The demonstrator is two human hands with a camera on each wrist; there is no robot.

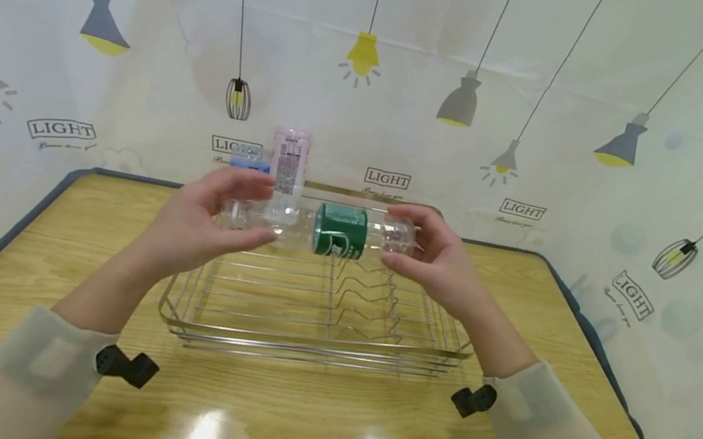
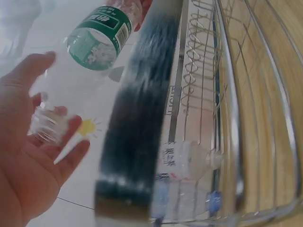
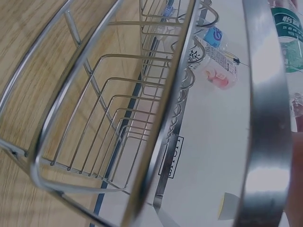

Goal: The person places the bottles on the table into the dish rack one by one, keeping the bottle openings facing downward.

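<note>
A clear plastic bottle (image 1: 340, 232) with a green label lies sideways in mid-air above a wire dish rack (image 1: 312, 342). My left hand (image 1: 200, 212) holds its neck end, thumb below and fingers above in the head view. The threaded neck (image 2: 47, 125) rests among the left fingers in the left wrist view. At the other end my right hand (image 1: 437, 254) grips the base between thumb and fingers. In the right wrist view the bottle (image 3: 288, 28) shows only at the upper right edge, with most of the hand hidden behind the rack's rim band.
Two more bottles stand neck-down at the rack's back left, one with a pink label (image 1: 289, 161) and one with a blue label (image 1: 248, 163). Wavy wire dividers (image 1: 367, 309) fill the rack's right half. The rack stands on a wooden table (image 1: 289, 413), with a lamp-print curtain (image 1: 403, 127) around it.
</note>
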